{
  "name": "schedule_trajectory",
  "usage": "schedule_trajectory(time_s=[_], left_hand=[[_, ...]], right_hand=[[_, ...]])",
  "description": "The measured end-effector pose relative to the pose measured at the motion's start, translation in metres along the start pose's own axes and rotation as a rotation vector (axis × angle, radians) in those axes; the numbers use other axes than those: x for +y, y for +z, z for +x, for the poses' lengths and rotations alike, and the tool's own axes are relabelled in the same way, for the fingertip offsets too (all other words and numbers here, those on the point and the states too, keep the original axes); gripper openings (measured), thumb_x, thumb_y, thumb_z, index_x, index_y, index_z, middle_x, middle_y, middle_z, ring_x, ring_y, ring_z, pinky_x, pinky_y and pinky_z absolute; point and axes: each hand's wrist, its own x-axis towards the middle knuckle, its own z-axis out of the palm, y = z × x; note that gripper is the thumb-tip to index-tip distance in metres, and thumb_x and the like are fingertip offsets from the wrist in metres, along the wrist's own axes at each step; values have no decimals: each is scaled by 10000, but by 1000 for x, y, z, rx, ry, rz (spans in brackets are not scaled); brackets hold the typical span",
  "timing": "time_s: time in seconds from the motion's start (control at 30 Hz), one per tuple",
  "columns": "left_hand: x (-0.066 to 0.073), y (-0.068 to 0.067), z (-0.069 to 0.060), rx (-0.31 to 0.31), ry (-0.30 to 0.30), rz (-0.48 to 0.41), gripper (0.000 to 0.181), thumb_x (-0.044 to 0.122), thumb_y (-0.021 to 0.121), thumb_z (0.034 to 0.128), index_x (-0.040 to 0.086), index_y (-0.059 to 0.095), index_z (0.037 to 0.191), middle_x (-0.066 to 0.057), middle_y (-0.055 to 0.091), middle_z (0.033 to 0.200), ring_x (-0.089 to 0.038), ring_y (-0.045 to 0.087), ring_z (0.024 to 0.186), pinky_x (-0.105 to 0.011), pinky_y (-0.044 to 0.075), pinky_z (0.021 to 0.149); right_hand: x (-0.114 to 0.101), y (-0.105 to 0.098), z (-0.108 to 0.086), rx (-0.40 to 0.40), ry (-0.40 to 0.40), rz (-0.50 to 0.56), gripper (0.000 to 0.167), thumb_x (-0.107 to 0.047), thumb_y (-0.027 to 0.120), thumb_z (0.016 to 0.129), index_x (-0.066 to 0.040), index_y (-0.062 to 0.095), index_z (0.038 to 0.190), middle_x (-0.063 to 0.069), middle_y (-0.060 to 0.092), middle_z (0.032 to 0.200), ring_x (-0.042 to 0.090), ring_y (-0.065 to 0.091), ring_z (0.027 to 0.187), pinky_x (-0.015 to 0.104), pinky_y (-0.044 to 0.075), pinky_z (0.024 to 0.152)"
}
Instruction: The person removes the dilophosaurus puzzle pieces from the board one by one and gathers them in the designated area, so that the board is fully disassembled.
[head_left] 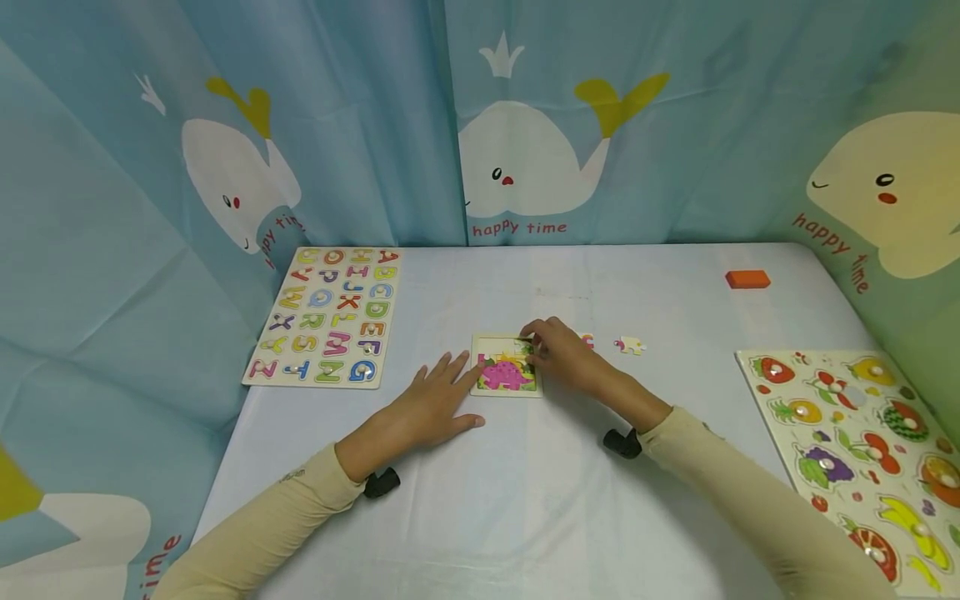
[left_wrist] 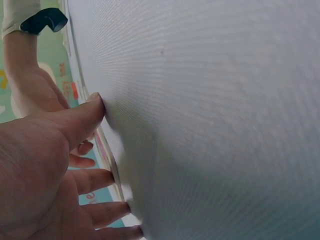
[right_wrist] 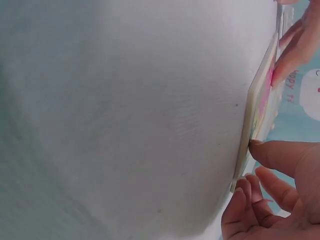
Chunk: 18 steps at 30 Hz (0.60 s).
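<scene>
A small square jigsaw puzzle (head_left: 506, 377) with a pink dinosaur lies flat at the middle of the table, its upper left part bare. My left hand (head_left: 437, 404) has its fingers spread, the fingertips touching the board's left edge. My right hand (head_left: 566, 357) bends over the upper right corner, thumb and index finger pinching a dark green puzzle piece (head_left: 527, 345). In the right wrist view the thumb (right_wrist: 272, 152) touches the board's side, and the other fingers curl beside the corner; the piece itself is mostly hidden there.
Loose puzzle pieces (head_left: 631, 345) lie right of my right hand, one partly hidden behind it. An alphabet board (head_left: 322, 321) stands at the left, a fruit board (head_left: 855, 450) at the right. An orange block (head_left: 747, 279) sits at the back right. Whale-print curtains (head_left: 375, 167) surround the table.
</scene>
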Motion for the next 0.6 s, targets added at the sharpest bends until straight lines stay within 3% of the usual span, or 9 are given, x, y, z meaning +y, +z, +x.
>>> schedule_trajectory(time_s=[0.37, 0.6], left_hand=[[-1, 0, -1, 2, 8, -3, 829, 539, 625, 1033, 152, 288, 1684, -156, 190, 1757, -418, 165, 1617, -678, 223, 1242], [-1, 0, -1, 7, 11, -4, 828, 534, 633, 1030, 147, 298, 1681, -160, 204, 1753, -418, 174, 1616, -679, 231, 1239]], right_hand=[[-2, 4, -2, 11, -23, -105, 397, -62, 696, 1014, 1, 591, 1392, 192, 615, 1343, 364, 589, 1204, 512, 509, 1045], [-9, 7, -4, 26, -32, -214, 434, -86, 732, 997, -10, 617, 1408, 166, 676, 1339, 354, 612, 1258, 487, 517, 1083]])
